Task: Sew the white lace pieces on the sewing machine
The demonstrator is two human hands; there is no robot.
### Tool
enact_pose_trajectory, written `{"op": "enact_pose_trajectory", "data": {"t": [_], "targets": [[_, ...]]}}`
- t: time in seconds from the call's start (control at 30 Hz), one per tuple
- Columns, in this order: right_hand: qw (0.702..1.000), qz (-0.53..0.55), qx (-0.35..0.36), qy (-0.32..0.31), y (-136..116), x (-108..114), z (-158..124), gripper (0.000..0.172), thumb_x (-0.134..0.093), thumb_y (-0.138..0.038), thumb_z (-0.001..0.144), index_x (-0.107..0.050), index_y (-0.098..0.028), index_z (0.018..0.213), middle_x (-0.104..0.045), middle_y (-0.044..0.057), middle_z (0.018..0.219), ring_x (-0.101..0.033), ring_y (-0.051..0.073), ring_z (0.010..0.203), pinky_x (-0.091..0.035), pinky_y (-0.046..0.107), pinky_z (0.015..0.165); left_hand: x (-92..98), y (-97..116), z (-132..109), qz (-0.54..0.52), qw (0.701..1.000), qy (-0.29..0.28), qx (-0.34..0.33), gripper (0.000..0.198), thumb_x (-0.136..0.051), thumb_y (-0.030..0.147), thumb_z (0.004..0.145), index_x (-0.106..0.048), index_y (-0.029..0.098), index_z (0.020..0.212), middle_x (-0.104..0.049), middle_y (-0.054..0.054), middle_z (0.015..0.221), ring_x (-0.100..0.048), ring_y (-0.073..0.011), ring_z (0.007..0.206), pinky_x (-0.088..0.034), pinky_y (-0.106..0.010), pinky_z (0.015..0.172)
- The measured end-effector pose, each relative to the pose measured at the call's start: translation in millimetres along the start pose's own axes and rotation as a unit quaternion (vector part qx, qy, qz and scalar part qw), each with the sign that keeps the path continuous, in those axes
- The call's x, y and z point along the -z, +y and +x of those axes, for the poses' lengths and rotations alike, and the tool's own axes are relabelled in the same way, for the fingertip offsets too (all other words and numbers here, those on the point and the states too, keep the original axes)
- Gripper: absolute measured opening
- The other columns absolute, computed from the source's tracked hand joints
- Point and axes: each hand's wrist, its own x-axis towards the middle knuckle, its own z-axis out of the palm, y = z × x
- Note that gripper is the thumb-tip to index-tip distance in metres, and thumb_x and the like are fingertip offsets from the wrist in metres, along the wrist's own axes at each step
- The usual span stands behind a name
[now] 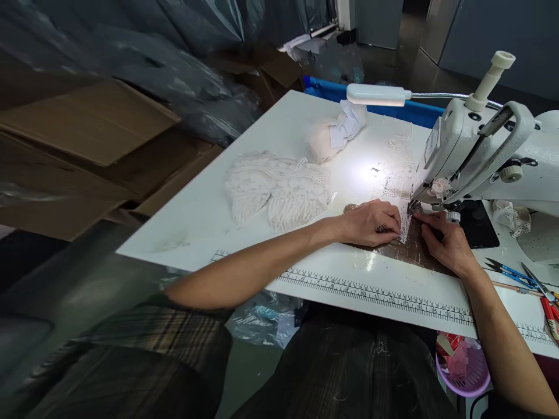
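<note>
A strip of white lace (404, 224) runs under the needle area of a white sewing machine (445, 145). My left hand (373, 223) is closed at the strip's left edge, fingers curled and pinching the lace near its front end. Just right of the presser foot (413, 208), my right hand (448, 240) has its index finger stretched toward the foot and its thumb apart from it. Nothing shows between those fingers. More lace (399, 166) lies behind the needle under the lamp's light.
Gathered white lace (279, 189) and a pale bundle (334, 134) lie on the table (201, 227). A lamp (378, 95) hangs above. Blue snips (513, 272) and scissors (539, 282) lie at right, near a dark phone-like slab (479, 224). Cardboard boxes (87, 122) stand left; a purple basket (467, 381) is below.
</note>
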Motion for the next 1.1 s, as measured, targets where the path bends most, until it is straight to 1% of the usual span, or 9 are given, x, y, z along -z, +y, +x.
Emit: {"op": "enact_pose_trajectory", "data": {"t": [0.07,0.17,0.23,0.33,0.47,0.6,0.77,0.93,1.1], "targets": [[1.000,0.007,-0.027,-0.002,0.5,0.6,0.4,0.036,-0.048,-0.028,0.091,-0.070,-0.021,0.119,-0.068,0.011,0.113,-0.066,0.023,0.099,-0.055,0.041,0.089,-0.5,1.9,0.3,-0.029,0.999,0.009,0.026,0.012,-0.065,0.018,0.086,-0.076,0.020,0.082,-0.072,-0.002,0.089,-0.066,-0.0137,0.080,-0.052,-0.033,0.083],[0.999,0.008,-0.041,-0.001,1.8,0.7,0.9,0.035,-0.049,-0.027,0.090,-0.072,-0.022,0.116,-0.069,0.010,0.115,-0.067,0.023,0.100,-0.054,0.041,0.090,-0.6,4.2,1.2,-0.060,0.996,0.039,0.055,0.012,-0.064,0.019,0.084,-0.075,0.020,0.080,-0.073,-0.003,0.089,-0.066,-0.0137,0.079,-0.054,-0.031,0.077],[1.000,0.008,-0.028,0.003,2.2,0.3,0.9,0.036,-0.048,-0.027,0.090,-0.071,-0.022,0.118,-0.069,0.010,0.115,-0.066,0.023,0.099,-0.054,0.041,0.091,-0.2,4.9,2.1,-0.060,0.993,0.078,0.059,0.013,-0.062,0.020,0.083,-0.075,0.019,0.080,-0.073,-0.004,0.090,-0.067,-0.0142,0.080,-0.054,-0.031,0.075],[1.000,-0.016,0.027,0.000,0.5,0.2,0.3,0.038,-0.046,-0.028,0.092,-0.070,-0.022,0.121,-0.069,0.010,0.112,-0.066,0.023,0.097,-0.055,0.042,0.088,-0.2,4.5,3.0,-0.028,0.994,0.108,0.018,0.016,-0.059,0.021,0.085,-0.073,0.018,0.080,-0.073,-0.005,0.089,-0.067,-0.0152,0.081,-0.053,-0.034,0.079],[0.992,-0.082,0.084,-0.037,-3.0,1.5,-0.7,0.038,-0.046,-0.023,0.092,-0.071,-0.027,0.120,-0.067,0.009,0.106,-0.064,0.022,0.088,-0.056,0.040,0.080,-3.0,2.6,2.0,0.021,0.997,0.060,-0.033,0.019,-0.055,0.020,0.089,-0.073,0.019,0.082,-0.074,-0.003,0.089,-0.066,-0.0141,0.078,-0.050,-0.035,0.082],[0.988,-0.112,0.090,-0.051,-2.4,2.2,-1.2,0.039,-0.046,-0.022,0.091,-0.070,-0.029,0.122,-0.065,0.009,0.108,-0.062,0.023,0.088,-0.057,0.041,0.079,-5.5,0.8,0.5,0.088,0.994,0.013,-0.061,0.020,-0.053,0.019,0.092,-0.072,0.020,0.086,-0.073,-0.003,0.091,-0.064,-0.0148,0.080,-0.047,-0.035,0.083],[0.988,-0.116,0.091,-0.055,-1.1,1.8,-1.7,0.039,-0.047,-0.022,0.091,-0.069,-0.028,0.123,-0.062,0.010,0.108,-0.061,0.023,0.090,-0.057,0.040,0.078,-4.3,1.6,1.5,0.162,0.982,-0.025,-0.094,0.030,-0.045,0.016,0.096,-0.070,0.019,0.080,-0.073,-0.005,0.092,-0.061,-0.0140,0.077,-0.044,-0.033,0.078],[0.987,-0.110,0.110,-0.044,-1.0,1.3,-1.5,0.039,-0.046,-0.022,0.092,-0.070,-0.026,0.122,-0.061,0.011,0.106,-0.060,0.022,0.089,-0.057,0.040,0.079,-4.7,2.6,1.9,0.191,0.976,-0.025,-0.106,0.032,-0.042,0.018,0.099,-0.069,0.021,0.082,-0.073,-0.003,0.092,-0.061,-0.0146,0.081,-0.042,-0.036,0.085],[0.985,-0.119,0.108,-0.054,-0.4,2.8,-1.3,0.039,-0.047,-0.022,0.091,-0.071,-0.028,0.121,-0.060,0.010,0.107,-0.059,0.021,0.086,-0.057,0.040,0.078,-4.9,3.2,1.4,0.222,0.966,-0.040,-0.123,0.034,-0.041,0.014,0.098,-0.069,0.019,0.079,-0.071,-0.005,0.089,-0.058,-0.0157,0.076,-0.044,-0.033,0.078]]}}
